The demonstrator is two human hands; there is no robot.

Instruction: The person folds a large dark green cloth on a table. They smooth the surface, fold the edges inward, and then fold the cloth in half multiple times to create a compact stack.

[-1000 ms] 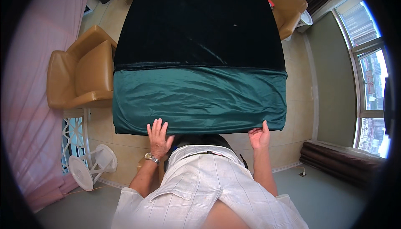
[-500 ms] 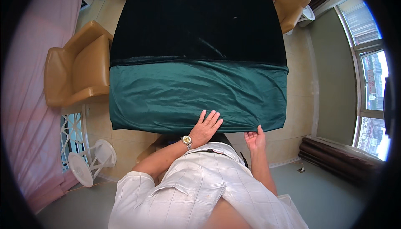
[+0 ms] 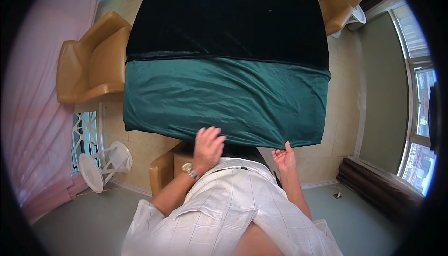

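A long table is covered by a black velvety cloth (image 3: 228, 18), with a smooth, wrinkled dark green cloth (image 3: 224, 99) across its near end. My left hand (image 3: 208, 149), a watch on its wrist, is at the near edge of the green cloth, left of the middle. Its fingers are apart, slightly bent and a little blurred, and it holds nothing. Further right, my right hand (image 3: 285, 159) has its thumb on the cloth's near edge and its fingers curled below, pinching that edge near the right corner.
A tan armchair (image 3: 95, 62) stands left of the table, another tan chair (image 3: 338, 4) at the far right. Close by my left arm is part of a third chair (image 3: 163, 169). A white stool (image 3: 105, 165) lies on its side at left; windows (image 3: 422, 92) line the right.
My left hand has moved left along the near edge, its fingers lifting from flat to bent. The right hand keeps its place at the edge. The view has shifted slightly.
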